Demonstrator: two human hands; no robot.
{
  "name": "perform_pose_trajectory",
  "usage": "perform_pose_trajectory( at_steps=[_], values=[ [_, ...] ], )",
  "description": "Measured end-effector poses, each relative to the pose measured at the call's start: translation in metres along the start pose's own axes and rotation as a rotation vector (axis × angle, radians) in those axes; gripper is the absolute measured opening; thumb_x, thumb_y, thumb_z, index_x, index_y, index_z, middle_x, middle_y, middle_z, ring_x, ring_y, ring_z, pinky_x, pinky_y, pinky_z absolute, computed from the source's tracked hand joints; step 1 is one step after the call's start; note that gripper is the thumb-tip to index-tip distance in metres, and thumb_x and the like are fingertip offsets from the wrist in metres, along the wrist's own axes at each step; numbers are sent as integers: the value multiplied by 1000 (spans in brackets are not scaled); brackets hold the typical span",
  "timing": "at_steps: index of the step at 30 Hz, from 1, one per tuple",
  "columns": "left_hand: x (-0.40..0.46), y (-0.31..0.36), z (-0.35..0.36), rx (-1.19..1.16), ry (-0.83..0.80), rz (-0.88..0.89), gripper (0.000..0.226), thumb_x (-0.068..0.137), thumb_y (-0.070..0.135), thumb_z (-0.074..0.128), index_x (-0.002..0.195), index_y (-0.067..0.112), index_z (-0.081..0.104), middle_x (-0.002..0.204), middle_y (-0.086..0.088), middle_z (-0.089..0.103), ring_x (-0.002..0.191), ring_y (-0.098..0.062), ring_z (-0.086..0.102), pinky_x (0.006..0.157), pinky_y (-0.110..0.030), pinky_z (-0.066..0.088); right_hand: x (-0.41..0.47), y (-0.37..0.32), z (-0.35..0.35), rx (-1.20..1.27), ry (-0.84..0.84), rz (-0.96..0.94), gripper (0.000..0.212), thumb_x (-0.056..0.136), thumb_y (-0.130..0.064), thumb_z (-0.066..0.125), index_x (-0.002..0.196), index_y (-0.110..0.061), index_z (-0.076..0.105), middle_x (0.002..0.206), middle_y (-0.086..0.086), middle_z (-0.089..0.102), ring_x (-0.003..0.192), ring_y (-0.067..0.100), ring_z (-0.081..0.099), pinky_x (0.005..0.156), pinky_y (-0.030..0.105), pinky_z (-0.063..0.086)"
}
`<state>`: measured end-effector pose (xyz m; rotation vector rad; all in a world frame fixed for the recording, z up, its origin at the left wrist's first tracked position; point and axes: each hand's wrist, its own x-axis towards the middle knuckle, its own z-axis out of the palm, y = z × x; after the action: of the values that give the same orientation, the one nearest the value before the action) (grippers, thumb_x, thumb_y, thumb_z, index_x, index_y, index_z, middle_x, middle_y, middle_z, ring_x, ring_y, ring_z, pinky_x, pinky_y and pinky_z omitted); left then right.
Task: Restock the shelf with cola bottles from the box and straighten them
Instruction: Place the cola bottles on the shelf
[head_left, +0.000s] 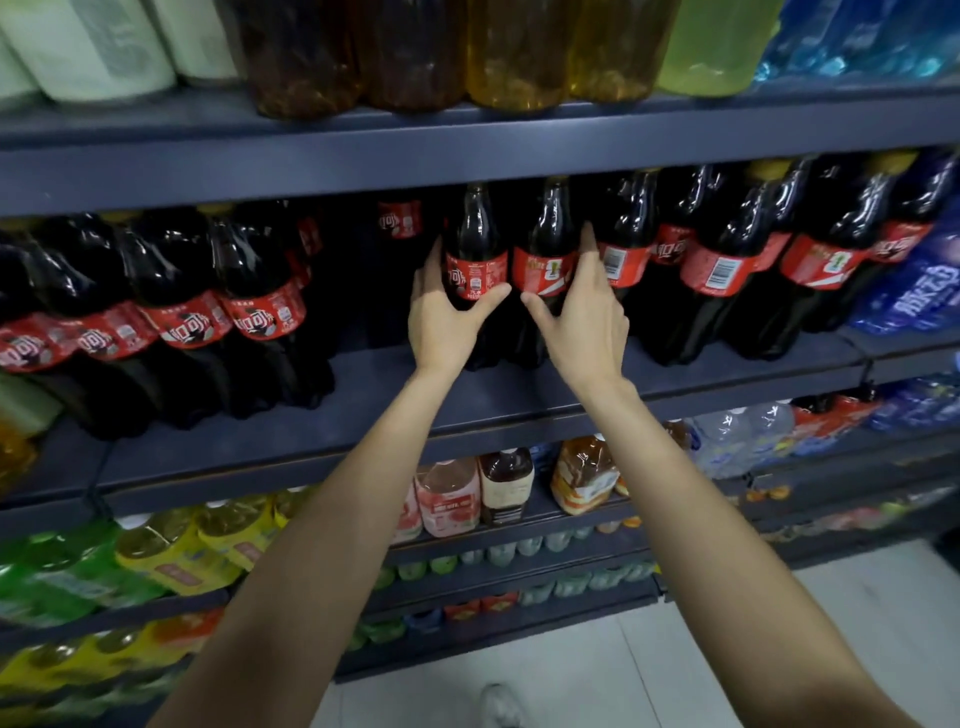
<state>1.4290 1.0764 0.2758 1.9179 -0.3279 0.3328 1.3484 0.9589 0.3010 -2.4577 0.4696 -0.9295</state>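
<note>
Head view is taking in the whole drinks rack, and I am working at the cola shelf (467, 400), the dark board at about chest height that is carrying rows of cola bottles on both sides of me. To my left a packed group of bottles (171, 312) is standing at the shelf front; to my right another row (727, 270) is running off toward the blue packs (914, 291). Between them, nearer the left group, a dark gap (363, 291) is showing, so I am judging the restocking to be only partly done. No box is showing in this view.

I am handling two bottles in the middle at once. To do this well I am reckoning I should be keeping both upright, sliding them on their bases rather than tipping them, closing them up against the right row, and turning the red labels to face out, since several labels nearby are showing barcodes instead of the logo.

My left hand (441, 317) is wrapping the left bottle (475, 260) at its label, fingers round the far side and thumb across the front, half closed on it. My right hand (582, 317) is gripping the right bottle (545, 265) the same way, thumb pointing in under the label, fingers reaching behind. The two bottles are standing just beside each other, nearly touching.
</note>
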Motion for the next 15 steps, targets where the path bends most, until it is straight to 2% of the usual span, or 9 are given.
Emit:
perform_pose_trajectory(
  at_steps=[2, 5, 7, 10, 12, 15],
  values=[
    [-7, 3, -3, 18, 3, -19, 100, 71, 51, 75, 149, 19, 21, 142, -10, 44, 129, -22, 45, 100, -29, 41, -14, 5, -9, -13, -24, -23, 80, 88, -35, 63, 149, -15, 16, 144, 8, 41, 123, 30, 50, 84, 42, 47],
    [-34, 9, -4, 42, 16, -71, 92, 79, 40, 73, 149, 19, 17, 144, -11, 36, 131, -24, 39, 99, -33, 39, -38, 20, -24, -5, -66, -81, 70, 91, -32, 59, 148, -17, 22, 144, 5, 40, 126, 26, 46, 89, 40, 45],
    [-61, 16, -6, -33, 61, -52, 77, 84, 33, 68, 146, 19, 25, 143, -6, 37, 131, -20, 37, 101, -31, 36, -50, 29, -34, 9, -96, -123, 61, 92, -32, 58, 145, -18, 30, 140, 4, 44, 124, 23, 45, 92, 35, 42],
    [-109, 30, -5, -218, 69, 15, 50, 88, 22, 62, 134, 17, 43, 130, 2, 51, 121, -11, 48, 101, -28, 39, -79, 47, -55, -38, -72, -153, 49, 93, -29, 56, 137, -15, 43, 129, 5, 54, 118, 24, 49, 91, 33, 41],
    [-138, 42, -2, -312, -6, 95, 34, 91, 20, 58, 124, 18, 50, 115, 4, 61, 110, -8, 55, 99, -29, 43, -103, 64, -73, -78, -32, -167, 41, 93, -27, 56, 131, -13, 51, 118, 5, 62, 108, 25, 55, 83, 35, 45],
    [-175, 59, 16, -391, -222, 220, 17, 94, 17, 54, 110, 18, 56, 98, 9, 65, 97, -7, 62, 90, -25, 47, -147, 99, -107, -89, 86, -151, 28, 92, -26, 56, 116, -13, 63, 97, 1, 70, 87, 21, 65, 69, 32, 52]
  ],
)
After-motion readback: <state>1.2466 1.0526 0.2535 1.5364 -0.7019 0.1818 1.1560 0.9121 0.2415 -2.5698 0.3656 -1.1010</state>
